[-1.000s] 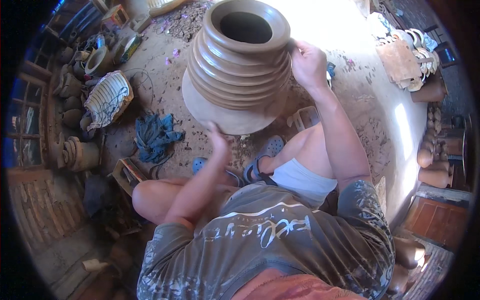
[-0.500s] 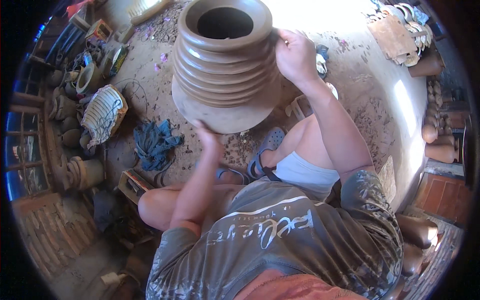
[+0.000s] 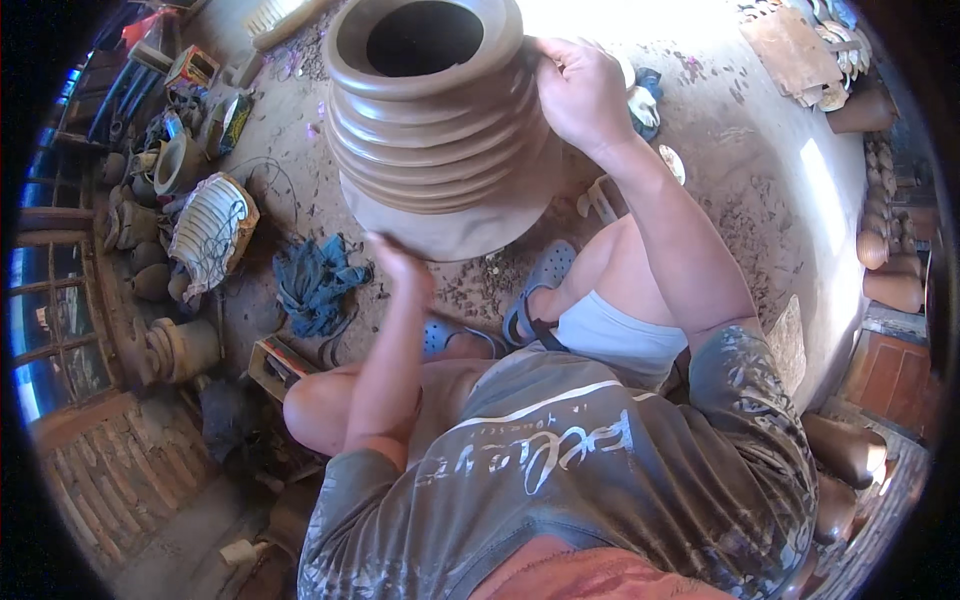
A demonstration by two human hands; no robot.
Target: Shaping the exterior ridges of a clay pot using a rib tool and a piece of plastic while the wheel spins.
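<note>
A wet brown clay pot [image 3: 430, 145] with stacked horizontal ridges and a wide round mouth stands upright on a flat pale disc [image 3: 440, 236]. My left hand [image 3: 402, 268] is at the disc's near left rim, with its fingertips hidden at the edge. Against the pot's right side, just below the thick lip, rests my right hand [image 3: 588, 98]. Its fingers are curled and pinched together; whatever they may hold is hidden between hand and clay.
A crumpled blue cloth [image 3: 315, 285] lies on the dirt floor left of the disc. Further left stand a ribbed white tray-like piece [image 3: 212, 230] and several pots. A small open box [image 3: 275, 368] sits by my left knee. More clay pots [image 3: 893, 290] line the right side.
The pot and disc appear slightly further left and higher, as the whole view has shifted. My left hand stays at the disc's rim, my right hand against the pot's side.
</note>
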